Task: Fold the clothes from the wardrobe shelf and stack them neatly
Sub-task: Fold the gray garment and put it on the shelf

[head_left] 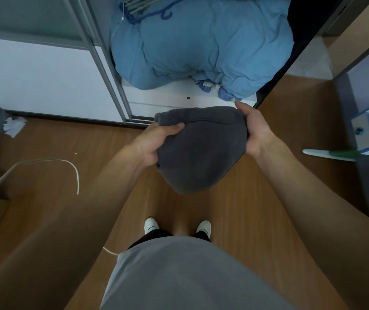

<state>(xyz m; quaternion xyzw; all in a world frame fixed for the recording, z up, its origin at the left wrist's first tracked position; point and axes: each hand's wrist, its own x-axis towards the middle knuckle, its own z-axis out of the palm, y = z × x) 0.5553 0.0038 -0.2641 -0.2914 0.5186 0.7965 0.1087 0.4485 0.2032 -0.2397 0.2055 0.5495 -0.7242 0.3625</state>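
Observation:
I hold a folded dark grey garment (201, 151) in the air in front of the open wardrobe. My left hand (156, 142) grips its left edge, thumb on top and fingers underneath. My right hand (255, 130) grips its right edge, fingers curled round the far corner. The lower part of the garment hangs down in a rounded fold above the floor. A bulky light blue quilt (201, 41) fills the white wardrobe shelf (179, 99) just beyond the garment.
The wardrobe's sliding door (44, 79) stands at the left. Crumpled paper (13, 126) and a white cable (71, 168) lie on the wooden floor (44, 148). A blue and white object (367, 128) sits at the right. My white shoes (152, 224) are below.

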